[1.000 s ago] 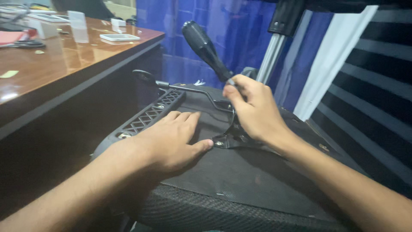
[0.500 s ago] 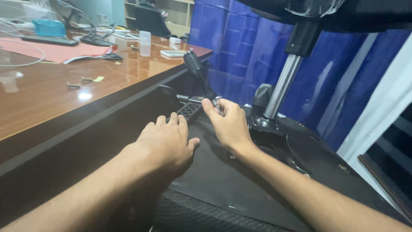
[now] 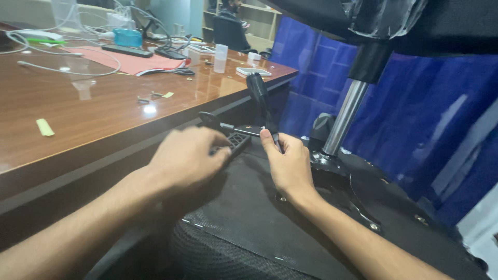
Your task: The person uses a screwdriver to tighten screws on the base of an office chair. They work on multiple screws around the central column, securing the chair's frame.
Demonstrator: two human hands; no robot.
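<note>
A black lever with a thick rounded grip sticks up at a tilt from the underside of an overturned office chair, just beside the edge of the wooden desk. The right hand sits at the foot of this lever, fingers curled and closed around its thin lower shaft, thumb pointing up along it; the grip end rises well above the knuckles. The left hand is just to the left, blurred, its fingers bent down onto a black ribbed plastic plate on the chair's underside; whether it actually clamps the plate or only presses on it cannot be told. A second, flatter black lever juts out toward the desk, just above the left hand's fingers.

Both hands rest over the chair's seat bottom, a dark fabric-covered panel with mesh at its near edge. To the right of the right hand, a shiny metal column rises from the seat's centre plate into a black sleeve above. Behind stands a blue partition. On the desk lie white cables, a red mat, a small blue box, a clear plastic cup and a phone near the far corner.
</note>
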